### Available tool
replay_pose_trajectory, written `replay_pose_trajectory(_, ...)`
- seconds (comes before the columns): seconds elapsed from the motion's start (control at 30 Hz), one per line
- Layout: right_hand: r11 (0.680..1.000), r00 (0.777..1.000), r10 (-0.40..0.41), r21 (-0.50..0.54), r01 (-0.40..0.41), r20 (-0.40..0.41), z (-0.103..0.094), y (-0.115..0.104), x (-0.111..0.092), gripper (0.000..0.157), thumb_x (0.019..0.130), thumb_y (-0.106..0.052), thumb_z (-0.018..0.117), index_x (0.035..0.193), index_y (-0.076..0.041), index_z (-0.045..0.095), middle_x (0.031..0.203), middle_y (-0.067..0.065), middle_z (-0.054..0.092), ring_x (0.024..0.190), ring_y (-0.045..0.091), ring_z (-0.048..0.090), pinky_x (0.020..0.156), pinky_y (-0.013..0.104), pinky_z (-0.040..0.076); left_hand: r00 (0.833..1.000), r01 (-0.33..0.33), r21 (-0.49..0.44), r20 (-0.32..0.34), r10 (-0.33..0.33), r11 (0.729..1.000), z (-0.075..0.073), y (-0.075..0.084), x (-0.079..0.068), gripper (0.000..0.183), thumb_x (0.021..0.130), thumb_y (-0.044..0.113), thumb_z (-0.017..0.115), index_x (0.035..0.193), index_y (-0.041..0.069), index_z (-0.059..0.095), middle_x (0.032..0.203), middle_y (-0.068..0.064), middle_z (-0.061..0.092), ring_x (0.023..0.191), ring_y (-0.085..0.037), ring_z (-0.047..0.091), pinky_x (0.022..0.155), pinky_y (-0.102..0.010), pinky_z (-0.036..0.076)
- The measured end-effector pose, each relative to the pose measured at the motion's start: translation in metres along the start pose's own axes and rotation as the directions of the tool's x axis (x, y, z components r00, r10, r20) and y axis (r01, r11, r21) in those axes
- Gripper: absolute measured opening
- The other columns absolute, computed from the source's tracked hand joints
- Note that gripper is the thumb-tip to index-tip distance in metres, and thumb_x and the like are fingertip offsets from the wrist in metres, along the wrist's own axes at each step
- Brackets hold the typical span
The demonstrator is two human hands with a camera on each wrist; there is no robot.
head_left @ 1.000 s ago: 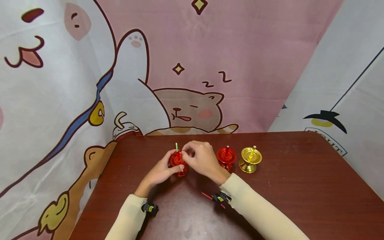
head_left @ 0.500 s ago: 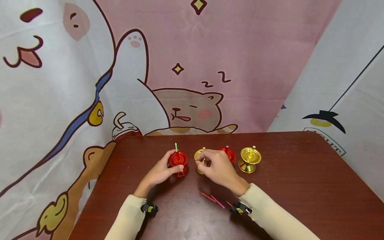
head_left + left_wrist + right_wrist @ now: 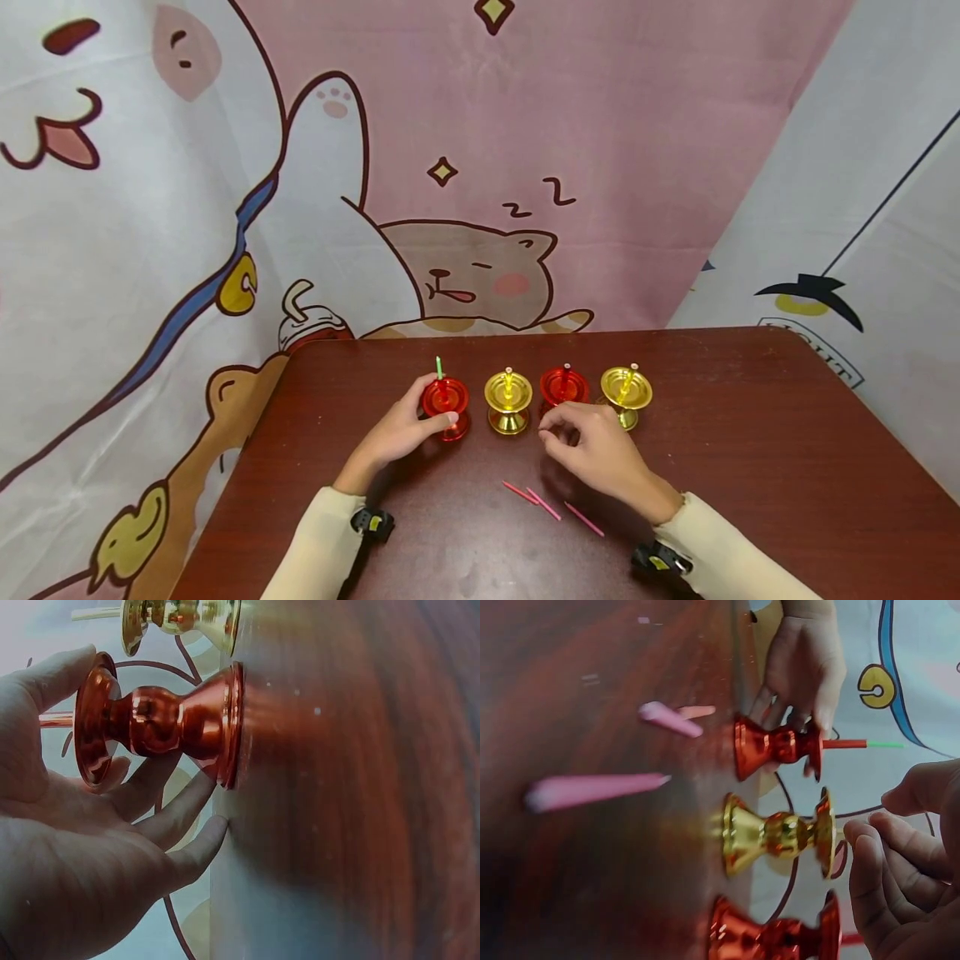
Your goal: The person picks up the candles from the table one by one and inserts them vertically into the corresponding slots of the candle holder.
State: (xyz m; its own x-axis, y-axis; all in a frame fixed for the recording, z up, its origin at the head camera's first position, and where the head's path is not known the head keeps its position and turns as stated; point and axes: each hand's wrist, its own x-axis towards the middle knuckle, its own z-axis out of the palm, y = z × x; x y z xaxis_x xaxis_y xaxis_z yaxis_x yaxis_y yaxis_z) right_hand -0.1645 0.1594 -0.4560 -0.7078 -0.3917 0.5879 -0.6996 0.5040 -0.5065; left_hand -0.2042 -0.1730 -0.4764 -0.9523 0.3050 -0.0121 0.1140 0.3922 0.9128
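My left hand [image 3: 405,429] grips the leftmost red candle holder [image 3: 446,398] around its dish rim, thumb in front and fingers behind. A thin green candle [image 3: 439,368] stands upright in that holder's centre tube. In the left wrist view the holder's base [image 3: 217,727] is down on the tabletop. My right hand [image 3: 596,446], loosely curled with thumb and fingertips apart and nothing between them, hovers in front of the second red candle holder [image 3: 564,386] and partly hides it. Between the two red ones stands a gold candle holder [image 3: 508,400].
A second gold candle holder [image 3: 626,387] stands at the right end of the row, its base partly behind the right hand. Several thin pinkish-red candles lie nearer on the brown table [image 3: 750,467], among them a pink candle [image 3: 585,518]. A printed cloth [image 3: 637,167] hangs behind.
My right hand has drawn away from the left red holder, moving right and nearer, which uncovers the left gold holder and the loose candles. The left hand keeps its grip.
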Motion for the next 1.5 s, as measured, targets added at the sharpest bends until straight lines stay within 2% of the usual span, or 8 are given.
replay_pose_trajectory(0.23, 1.000, 1.000, -0.002, -0.017, 0.002, 0.000, -0.015, 0.007, -0.026, 0.029, 0.081, 0.004, 0.084, 0.088, -0.023, 0.075, 0.079, -0.020, 0.063, 0.064, 0.003, 0.059, 0.058, 0.014, 0.046, 0.998, -0.031, 0.015, -0.060, 0.031, 0.999, 0.001, 0.004, 0.000, 0.081, 0.101, 0.019, 0.079, 0.167, 0.006, 0.035, 0.155, -0.022, 0.057, 0.138, -0.040, 0.061, 0.116, -0.060, 0.047)
replay_pose_trajectory(0.4, 1.000, 0.999, 0.026, -0.018, -0.026, 0.018, -0.023, 0.010, -0.043, 0.033, 0.079, 0.004, 0.087, 0.088, -0.025, 0.074, 0.079, -0.023, 0.062, 0.065, 0.000, 0.058, 0.057, 0.013, 0.045, 0.972, -0.102, 0.018, -0.213, 0.104, 0.995, 0.003, 0.015, -0.001, 0.079, 0.100, 0.018, 0.081, 0.165, 0.006, 0.038, 0.160, -0.023, 0.053, 0.146, -0.043, 0.053, 0.121, -0.061, 0.042)
replay_pose_trajectory(0.67, 0.997, 0.995, 0.081, -0.015, -0.080, 0.059, -0.030, 0.015, -0.066, 0.037, 0.079, 0.004, 0.087, 0.089, -0.028, 0.074, 0.080, -0.024, 0.061, 0.066, -0.005, 0.055, 0.056, 0.013, 0.045, 0.837, -0.279, 0.035, -0.482, 0.261, 0.960, 0.009, 0.043, -0.013, 0.071, 0.097, 0.019, 0.085, 0.157, 0.005, 0.049, 0.155, -0.013, 0.057, 0.144, -0.035, 0.052, 0.118, -0.060, 0.044)
replay_pose_trajectory(0.77, 0.996, 0.991, 0.092, -0.003, -0.092, 0.096, -0.030, 0.015, -0.072, 0.035, 0.079, 0.004, 0.087, 0.091, -0.026, 0.075, 0.083, -0.023, 0.064, 0.068, -0.005, 0.057, 0.057, 0.014, 0.046, 0.780, -0.333, 0.072, -0.539, 0.318, 0.940, 0.015, 0.053, -0.017, 0.067, 0.096, 0.021, 0.086, 0.153, 0.006, 0.054, 0.149, -0.008, 0.059, 0.135, -0.028, 0.054, 0.109, -0.059, 0.048)
replay_pose_trajectory(0.87, 0.995, 0.986, 0.094, 0.012, -0.096, 0.134, -0.029, 0.016, -0.078, 0.033, 0.078, 0.003, 0.088, 0.093, -0.024, 0.075, 0.086, -0.022, 0.066, 0.070, -0.005, 0.058, 0.058, 0.016, 0.049, 0.748, -0.377, 0.099, -0.555, 0.365, 0.921, 0.022, 0.061, -0.022, 0.063, 0.094, 0.021, 0.086, 0.149, 0.006, 0.057, 0.144, -0.006, 0.060, 0.129, -0.028, 0.056, 0.102, -0.056, 0.049)
replay_pose_trajectory(1.13, 0.996, 0.978, 0.079, 0.028, -0.086, 0.194, -0.028, 0.017, -0.087, 0.031, 0.078, -0.003, 0.095, 0.093, -0.022, 0.075, 0.085, -0.017, 0.067, 0.072, -0.001, 0.061, 0.061, 0.017, 0.051, 0.802, -0.399, 0.098, -0.446, 0.399, 0.912, 0.044, 0.071, -0.025, 0.064, 0.094, 0.018, 0.086, 0.150, 0.010, 0.056, 0.151, -0.005, 0.054, 0.131, -0.024, 0.060, 0.106, -0.059, 0.052)
replay_pose_trajectory(1.33, 0.995, 0.968, 0.084, 0.024, -0.093, 0.236, -0.029, 0.016, -0.088, 0.031, 0.077, -0.006, 0.097, 0.093, -0.021, 0.075, 0.082, -0.018, 0.064, 0.072, -0.002, 0.060, 0.060, 0.017, 0.050, 0.815, -0.403, 0.122, -0.404, 0.416, 0.907, 0.056, 0.069, -0.024, 0.066, 0.093, 0.021, 0.086, 0.152, 0.014, 0.056, 0.155, -0.002, 0.052, 0.136, -0.027, 0.058, 0.109, -0.059, 0.050)
replay_pose_trajectory(1.5, 0.995, 0.959, 0.078, 0.038, -0.091, 0.272, -0.031, 0.016, -0.087, 0.032, 0.077, -0.006, 0.097, 0.091, -0.021, 0.074, 0.080, -0.019, 0.062, 0.071, -0.003, 0.058, 0.059, 0.017, 0.049, 0.869, -0.372, 0.097, -0.313, 0.383, 0.923, 0.063, 0.067, -0.021, 0.072, 0.094, 0.018, 0.085, 0.157, 0.011, 0.052, 0.156, -0.008, 0.053, 0.141, -0.028, 0.056, 0.117, -0.054, 0.047)
